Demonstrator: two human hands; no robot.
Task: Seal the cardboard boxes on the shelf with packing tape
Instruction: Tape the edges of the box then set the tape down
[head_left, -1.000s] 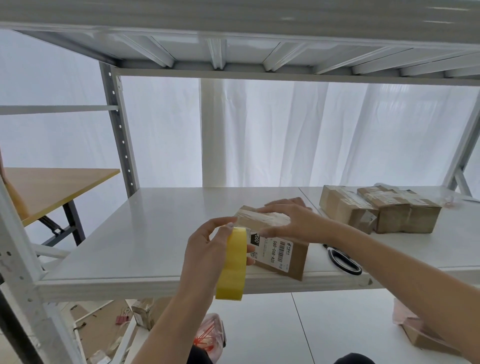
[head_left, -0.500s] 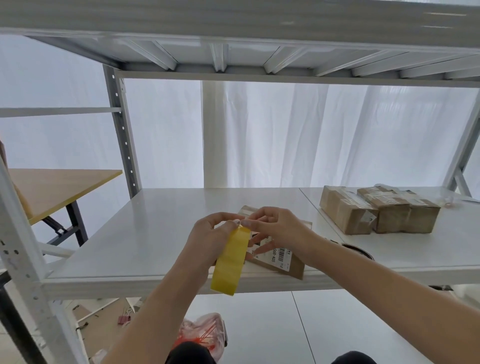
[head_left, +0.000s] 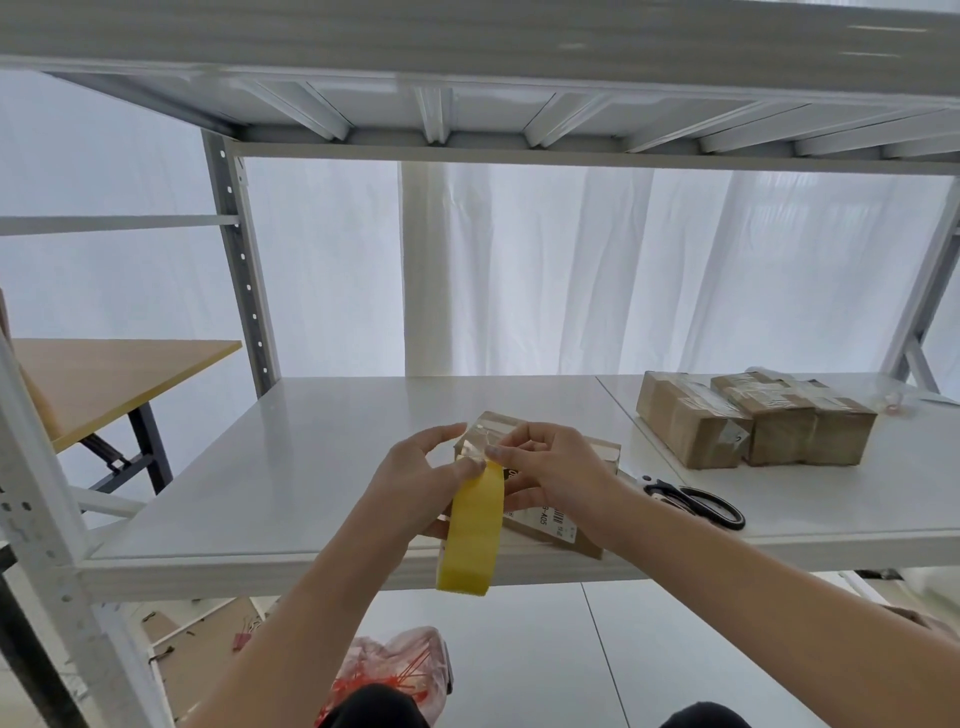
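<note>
the cardboard box (head_left: 548, 522) lies on the shelf (head_left: 311, 467) just left of the scissors (head_left: 696, 501); the yellow tape roll (head_left: 470, 535) stands edge-on a little further left of the scissors, touching the box's near corner; the left hand (head_left: 415, 483) grips the roll; the right hand (head_left: 550, 467), nearer the scissors, pinches the loose tape end at the roll's top; the pull should probably run away across the box top.

Wooden table (head_left: 104, 379), white curtain (head_left: 571, 270)
</note>
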